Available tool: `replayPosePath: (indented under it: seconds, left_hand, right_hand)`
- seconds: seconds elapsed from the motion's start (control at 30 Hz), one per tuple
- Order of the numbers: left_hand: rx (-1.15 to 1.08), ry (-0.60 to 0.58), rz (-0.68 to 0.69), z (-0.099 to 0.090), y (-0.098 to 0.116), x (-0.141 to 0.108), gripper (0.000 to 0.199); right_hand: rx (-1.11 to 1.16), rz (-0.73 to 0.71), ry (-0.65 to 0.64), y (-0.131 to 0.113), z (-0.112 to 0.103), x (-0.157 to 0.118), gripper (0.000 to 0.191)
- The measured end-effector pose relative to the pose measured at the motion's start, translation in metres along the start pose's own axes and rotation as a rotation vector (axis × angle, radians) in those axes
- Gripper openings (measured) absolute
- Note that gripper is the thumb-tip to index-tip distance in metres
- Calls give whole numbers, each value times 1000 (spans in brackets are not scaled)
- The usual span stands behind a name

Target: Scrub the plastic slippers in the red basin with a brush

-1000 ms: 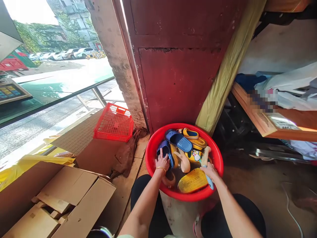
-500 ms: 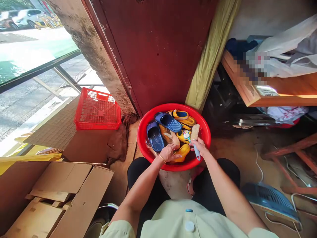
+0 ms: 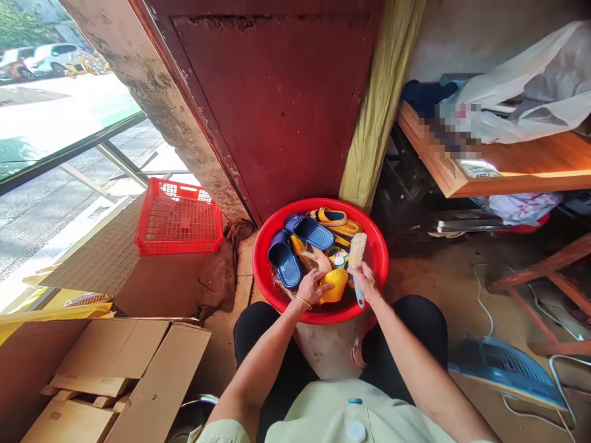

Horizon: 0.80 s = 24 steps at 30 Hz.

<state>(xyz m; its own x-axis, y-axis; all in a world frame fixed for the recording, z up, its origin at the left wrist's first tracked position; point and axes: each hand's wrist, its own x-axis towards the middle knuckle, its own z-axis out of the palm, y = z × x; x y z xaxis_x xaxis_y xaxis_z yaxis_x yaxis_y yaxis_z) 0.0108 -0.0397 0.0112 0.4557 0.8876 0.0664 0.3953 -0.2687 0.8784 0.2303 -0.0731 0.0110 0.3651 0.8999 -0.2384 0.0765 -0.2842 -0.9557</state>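
A red basin [image 3: 261, 271] between my knees holds several slippers sitting in water. My left hand [image 3: 312, 289] grips a yellow slipper [image 3: 334, 285] at the near side, its smooth rounded surface showing. In my right hand [image 3: 364, 282] is a scrub brush [image 3: 357, 251], held by its grey-blue handle with pale bristles pointing up and away, just right of the yellow slipper. Two blue slippers [image 3: 310, 230] lie at the left and back. Beside my left fingers rests a beige slipper [image 3: 318, 259], and a yellow-and-black slipper [image 3: 327, 216] lies at the far rim.
A red plastic crate [image 3: 180, 221] sits left on cardboard, near a brown cloth [image 3: 217, 286]. An open cardboard box [image 3: 157, 375] stands at lower left. Behind the basin is a dark red door [image 3: 281, 111]. To the right are a wooden table [image 3: 521, 169] and a blue fan [image 3: 508, 369].
The yellow slipper has been turned and lifted a little in my left hand. The brush has shifted slightly left and stands more upright. The whole view has tilted slightly.
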Motion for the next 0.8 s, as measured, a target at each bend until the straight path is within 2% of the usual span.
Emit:
replayPosePath:
  seconds: [0.13, 0.2, 0.33, 0.47, 0.57, 0.7, 0.8]
  left_hand:
    - [-412, 84, -88, -18, 5, 2, 47]
    - [-589, 45, -130, -24, 10, 2, 55]
    - [-753, -31, -160, -29, 21, 2, 59]
    - [-884, 55, -204, -34, 28, 2, 56]
    - [-1040, 198, -256, -44, 28, 6, 51]
    - [-1245, 511, -312, -65, 15, 22, 48]
    - [-1309, 731, -415, -74, 1, 34, 44]
  right_hand:
    - [-2, -15, 4, 0, 4, 0, 37]
    - [-3, -17, -33, -2, 8, -2, 36]
    - [-25, -17, -122, -5, 12, -7, 34]
    - [-70, -17, -195, -6, 12, -13, 30]
    - [-100, -26, -223, -6, 11, -14, 28]
    - [-128, -52, -230, -6, 11, -13, 29]
    - [-143, -73, -224, -7, 11, -12, 33]
